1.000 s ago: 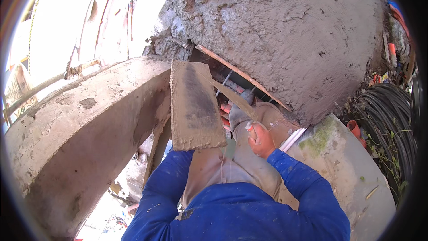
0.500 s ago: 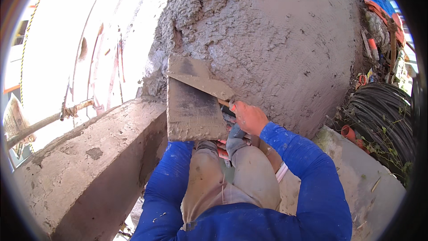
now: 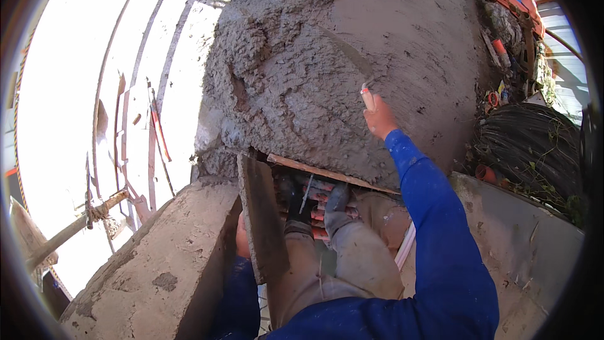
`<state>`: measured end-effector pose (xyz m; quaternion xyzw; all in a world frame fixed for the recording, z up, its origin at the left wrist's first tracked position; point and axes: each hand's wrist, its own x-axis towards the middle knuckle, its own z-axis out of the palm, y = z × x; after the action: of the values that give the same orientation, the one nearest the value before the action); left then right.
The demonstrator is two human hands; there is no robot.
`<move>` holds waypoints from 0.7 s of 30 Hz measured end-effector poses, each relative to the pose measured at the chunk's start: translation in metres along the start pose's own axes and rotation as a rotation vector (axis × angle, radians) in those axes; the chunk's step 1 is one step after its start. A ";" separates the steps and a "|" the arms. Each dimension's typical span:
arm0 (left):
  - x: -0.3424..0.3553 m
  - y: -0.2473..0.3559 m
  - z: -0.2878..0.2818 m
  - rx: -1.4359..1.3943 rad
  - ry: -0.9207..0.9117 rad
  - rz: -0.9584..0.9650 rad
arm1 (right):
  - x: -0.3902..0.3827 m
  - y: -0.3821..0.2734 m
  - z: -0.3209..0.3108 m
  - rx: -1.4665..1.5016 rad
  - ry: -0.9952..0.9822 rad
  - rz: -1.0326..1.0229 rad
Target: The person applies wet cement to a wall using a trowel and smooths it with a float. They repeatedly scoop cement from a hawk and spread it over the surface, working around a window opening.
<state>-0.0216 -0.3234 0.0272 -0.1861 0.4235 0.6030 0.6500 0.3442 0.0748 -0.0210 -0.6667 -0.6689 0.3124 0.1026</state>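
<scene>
My right hand (image 3: 380, 118) is stretched forward, closed round the handle of a trowel (image 3: 350, 54). The grey blade lies on the wet mortar surface (image 3: 283, 94), its outline partly blending into it. Rough, lumpy mortar spreads to the blade's left and smoother mortar to its right. My left hand (image 3: 241, 237) holds a mortar board (image 3: 263, 220), tipped steeply on edge beside my left leg. Most of that hand's fingers are hidden behind the board, whose visible face carries a thin smear of mortar.
A concrete ledge (image 3: 151, 258) runs along the left, near a pole (image 3: 75, 233) with a tied joint. Between my feet and the mortar lies a wooden strip (image 3: 327, 172). Orange pipes show below me. On the right are coiled black hose (image 3: 528, 145) and a low wall (image 3: 522, 233).
The trowel has moved off the board, forward onto the mortar. The board has swung from nearly flat to steeply tilted, and my left hand has dropped lower.
</scene>
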 end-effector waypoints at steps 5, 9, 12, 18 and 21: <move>0.012 -0.026 -0.037 0.361 0.073 0.167 | 0.011 0.081 -0.003 0.247 0.306 0.507; 0.014 -0.026 -0.051 0.378 0.112 0.183 | 0.023 0.019 -0.008 0.522 0.304 0.749; 0.021 -0.041 -0.047 0.462 0.065 0.204 | 0.062 0.028 0.015 0.421 0.359 0.701; 0.011 -0.037 -0.072 0.627 0.085 0.298 | 0.053 -0.108 0.086 0.146 0.013 0.426; 0.021 -0.044 -0.094 0.509 0.126 0.212 | 0.034 -0.144 0.118 0.072 -0.095 0.312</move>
<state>-0.0121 -0.3899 -0.0543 -0.0085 0.6178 0.5289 0.5817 0.1566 0.0859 -0.0436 -0.7428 -0.5497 0.3795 0.0447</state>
